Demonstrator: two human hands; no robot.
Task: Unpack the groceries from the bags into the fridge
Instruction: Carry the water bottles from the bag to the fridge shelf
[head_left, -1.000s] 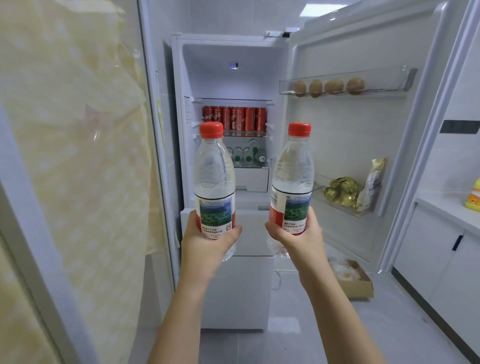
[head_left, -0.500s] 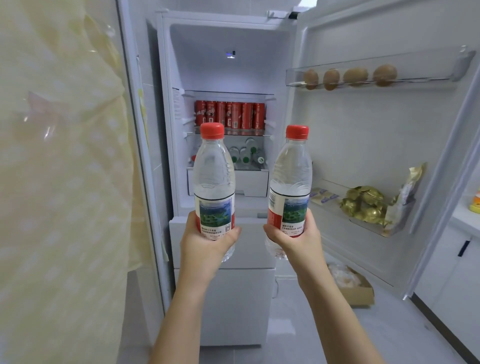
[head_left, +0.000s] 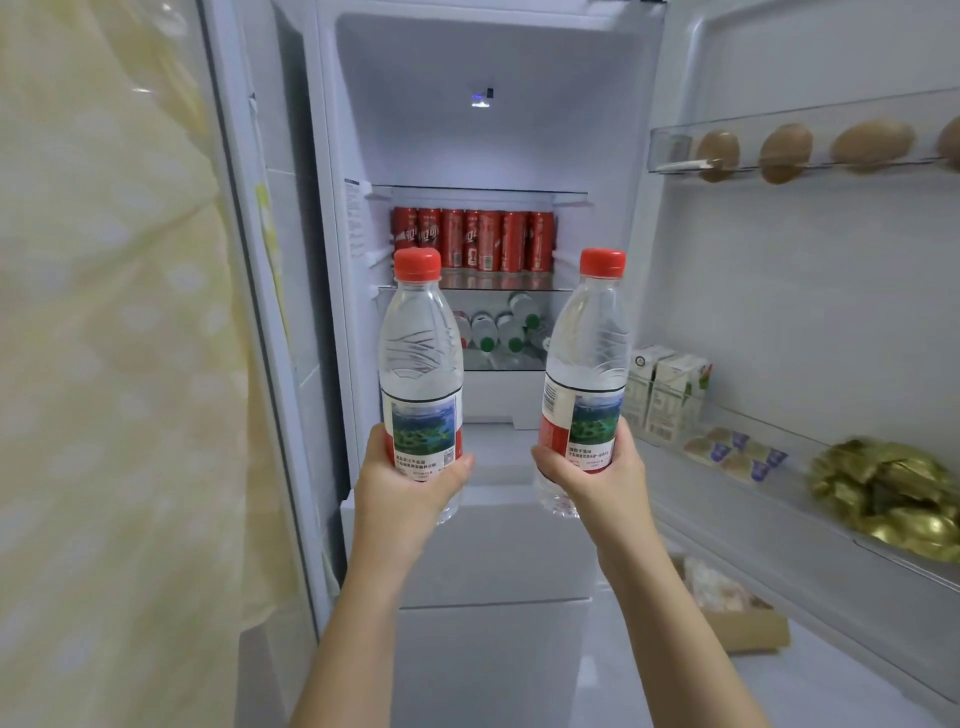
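Bottled water at the open fridge (head_left: 483, 130)
Left hand (head_left: 410, 483) clamps one water bottle (head_left: 421, 353), right hand (head_left: 597, 478) a second water bottle (head_left: 589, 338) — next, likely a reach to the centre-frame bottle shelf (head_left: 519, 368).

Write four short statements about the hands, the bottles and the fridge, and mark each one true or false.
1. The left hand holds a red-capped water bottle. True.
2. The right hand is empty. False: it holds a second bottle, also red-capped.
3. Red cans stand in a row inside the fridge. True.
4. The fridge door is closed. False: it stands open.
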